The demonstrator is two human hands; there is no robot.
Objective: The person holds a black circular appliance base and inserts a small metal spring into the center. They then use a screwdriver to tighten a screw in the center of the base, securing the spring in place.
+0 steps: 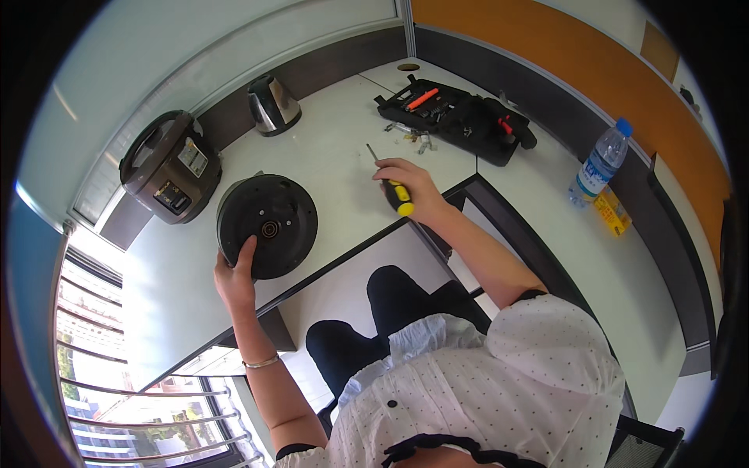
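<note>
An upturned electric kettle point(292, 214) stands on the white desk, its round black base facing up with a ring-shaped connector and a few screw spots. A strip of its metal side shows at the left edge. My left hand point(236, 277) grips it at the near left, the thumb lying on the base and the other fingers hidden behind the rim. To the right, away from the kettle, my right hand point(413, 186) is closed round a screwdriver point(399, 196) with a black and yellow handle. Its thin shaft points up and forward over the desk, touching nothing.
A brown rice cooker point(170, 168) and a steel kettle-like jug point(273, 106) stand along the back left. Farther right lies an open black tool case point(460, 121), with small metal parts point(424, 143) beside it. A water bottle point(599, 165) and a yellow packet point(612, 212) are at the right.
</note>
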